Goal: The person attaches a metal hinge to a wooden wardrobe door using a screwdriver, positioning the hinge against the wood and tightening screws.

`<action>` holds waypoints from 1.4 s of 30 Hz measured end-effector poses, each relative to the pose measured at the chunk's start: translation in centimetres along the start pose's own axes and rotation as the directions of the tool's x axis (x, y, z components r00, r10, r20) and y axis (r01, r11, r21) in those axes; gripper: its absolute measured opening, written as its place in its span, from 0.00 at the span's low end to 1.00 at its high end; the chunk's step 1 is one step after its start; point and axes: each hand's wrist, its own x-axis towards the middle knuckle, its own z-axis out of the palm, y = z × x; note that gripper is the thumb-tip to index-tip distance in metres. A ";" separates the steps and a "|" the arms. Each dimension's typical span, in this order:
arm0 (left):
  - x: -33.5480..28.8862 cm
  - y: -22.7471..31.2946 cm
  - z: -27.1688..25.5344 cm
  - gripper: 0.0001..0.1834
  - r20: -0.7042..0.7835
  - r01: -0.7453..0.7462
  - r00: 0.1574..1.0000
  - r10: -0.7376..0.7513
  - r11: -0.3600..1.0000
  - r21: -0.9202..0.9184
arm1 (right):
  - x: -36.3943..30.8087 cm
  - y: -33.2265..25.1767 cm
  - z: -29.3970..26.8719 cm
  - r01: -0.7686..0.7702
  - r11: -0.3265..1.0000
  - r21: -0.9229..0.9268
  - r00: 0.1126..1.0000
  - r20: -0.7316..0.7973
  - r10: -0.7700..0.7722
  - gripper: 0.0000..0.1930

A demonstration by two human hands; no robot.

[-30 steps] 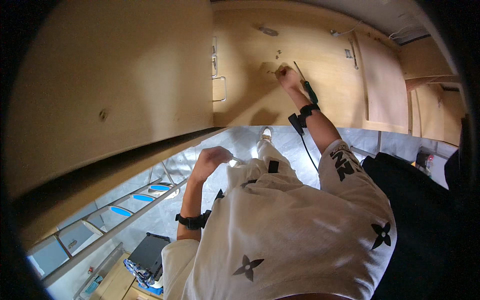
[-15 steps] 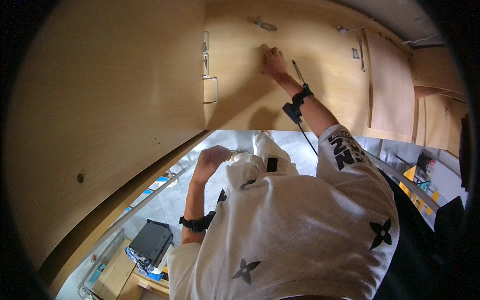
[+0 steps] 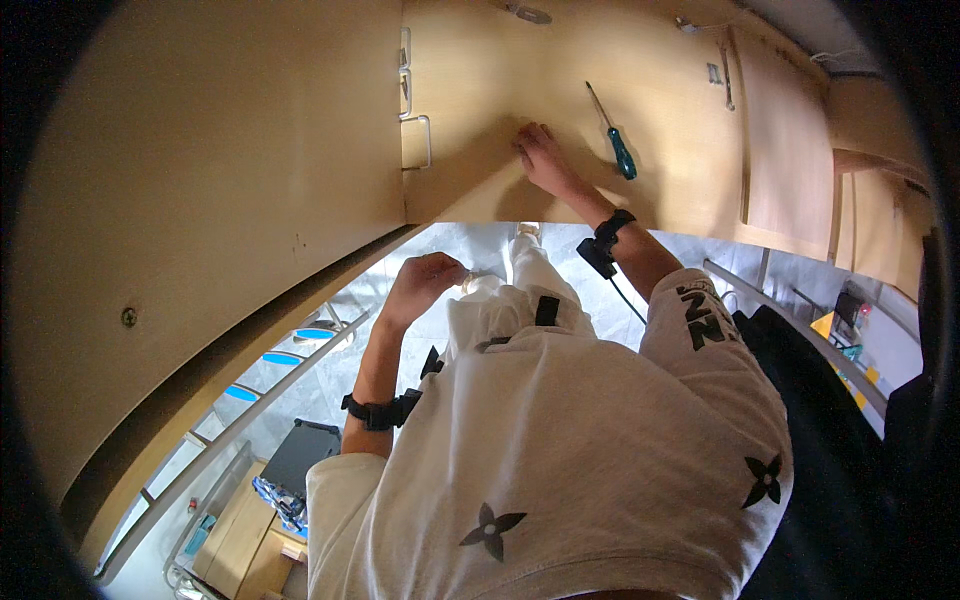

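My right hand (image 3: 547, 162) is low over the near part of a pale wooden tabletop (image 3: 480, 120), its fingers curled together. Whatever it pinches, if anything, is hidden by the fingers. To its right lies a screwdriver (image 3: 622, 155) with a teal handle, its shaft pointing away from me. My left hand (image 3: 424, 285) hangs in front of the table edge, thumb and fingers pressed together; what is between them is too small to make out. Each wrist wears a black strap.
A large upright wooden panel (image 3: 220, 130) fills the left. Beside it lie several U-shaped metal handles (image 3: 428, 142). A wrench (image 3: 728, 80) and small metal parts (image 3: 714, 73) lie at the right, near a wooden board (image 3: 790, 140). A grey object (image 3: 528, 14) is far back.
My right hand has drawn back toward the near table edge, and the screwdriver's handle now shows fully. The view has tilted, so the tabletop sits higher. The left hand stays closed near the edge.
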 end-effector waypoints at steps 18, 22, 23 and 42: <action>-3.0 -3.4 0.0 0.10 -0.035 0.036 0.999 -0.034 0.999 0.039 | -2.4 0.2 -2.6 -0.174 0.985 0.013 0.979 -0.104 0.174 0.18; -3.4 -3.6 0.2 0.10 -0.050 0.054 0.997 -0.052 0.998 0.035 | -1.8 -0.2 -2.4 -0.159 0.985 0.069 0.982 -0.090 0.165 0.16; -3.4 -3.9 0.2 0.10 -0.053 0.045 0.998 -0.044 0.999 0.019 | -1.6 -0.5 -2.5 -0.156 0.982 0.104 0.982 -0.093 0.166 0.14; -2.1 -3.1 0.5 0.10 -0.034 0.049 0.998 -0.049 0.999 -0.004 | -3.7 -0.1 -2.7 -0.222 0.973 0.059 0.968 -0.104 0.227 0.06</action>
